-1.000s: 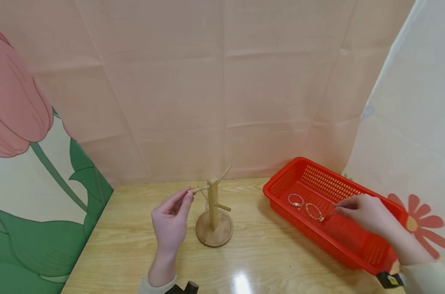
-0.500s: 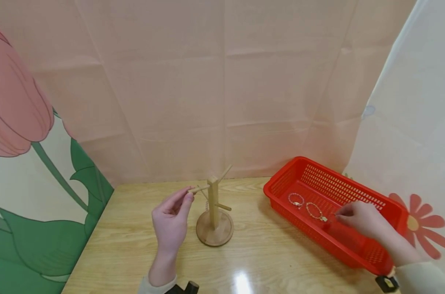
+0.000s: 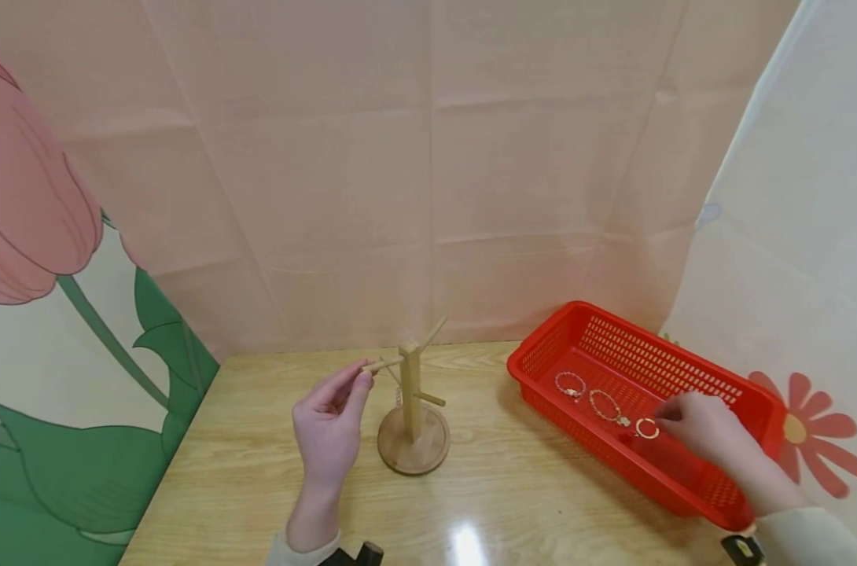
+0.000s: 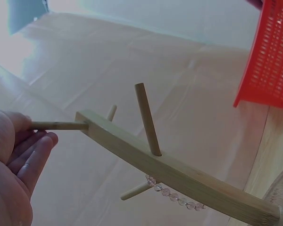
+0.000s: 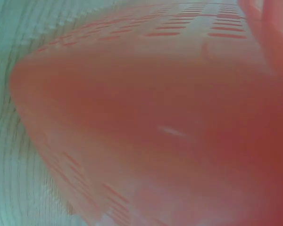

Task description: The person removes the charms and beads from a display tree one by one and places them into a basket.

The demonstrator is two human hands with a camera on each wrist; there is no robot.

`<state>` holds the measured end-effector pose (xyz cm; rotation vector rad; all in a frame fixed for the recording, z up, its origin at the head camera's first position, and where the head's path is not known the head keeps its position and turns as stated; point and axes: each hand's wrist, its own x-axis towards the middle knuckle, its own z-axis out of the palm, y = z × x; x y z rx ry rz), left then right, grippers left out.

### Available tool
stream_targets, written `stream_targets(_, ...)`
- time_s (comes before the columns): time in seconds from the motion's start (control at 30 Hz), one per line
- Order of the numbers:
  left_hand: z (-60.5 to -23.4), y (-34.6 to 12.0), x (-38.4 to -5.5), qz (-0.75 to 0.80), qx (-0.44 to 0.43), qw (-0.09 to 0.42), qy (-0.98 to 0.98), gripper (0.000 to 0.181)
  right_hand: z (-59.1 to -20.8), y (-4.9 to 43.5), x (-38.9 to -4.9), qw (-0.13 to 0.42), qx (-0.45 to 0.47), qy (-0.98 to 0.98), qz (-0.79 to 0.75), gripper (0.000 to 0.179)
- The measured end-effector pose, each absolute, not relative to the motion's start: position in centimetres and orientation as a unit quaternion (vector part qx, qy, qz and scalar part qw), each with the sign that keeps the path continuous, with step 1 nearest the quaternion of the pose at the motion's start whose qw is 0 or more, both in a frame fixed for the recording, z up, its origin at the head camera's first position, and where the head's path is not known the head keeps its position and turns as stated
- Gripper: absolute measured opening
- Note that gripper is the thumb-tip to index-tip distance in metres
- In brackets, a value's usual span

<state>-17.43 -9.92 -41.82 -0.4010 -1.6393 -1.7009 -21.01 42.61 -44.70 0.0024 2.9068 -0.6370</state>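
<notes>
My left hand [image 3: 329,428] pinches the tip of an upper peg [image 4: 59,125] on a wooden jewelry stand [image 3: 411,401], which stands upright on a round base. A bracelet of clear pinkish beads [image 4: 174,197] hangs from a lower peg. Over the red basket [image 3: 655,362], my right hand [image 3: 704,424] has its thumb and fingertips together at the edge of a small gold bracelet [image 3: 647,428], seemingly pinching it. Two more bracelets lie on the basket floor: a pinkish one [image 3: 570,385] and a gold one with a charm [image 3: 605,406]. The right wrist view shows the basket's outside, not the hand.
The stand and basket share a wood-grain table [image 3: 499,479], with the basket set slantwise at the right. Behind them hangs a creased pinkish cloth [image 3: 428,173]. Flower-printed cloth borders the left and right sides. Other pegs [image 4: 147,120] stick out from the post in different directions.
My right hand has shifted slightly right and down within the basket, and the small gold bracelet now shows as a ring beside the fingertips. My left hand stays on the peg.
</notes>
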Motion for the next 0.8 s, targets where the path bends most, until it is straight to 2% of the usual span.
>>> stream_targets(0.8, -41.79, -9.93, -17.38, -0.665, -0.147, 0.358, -0.639, 0.018, -44.29, 43.16, -20.73, 0.095, 0.035, 0.971, -0.217, 0.031)
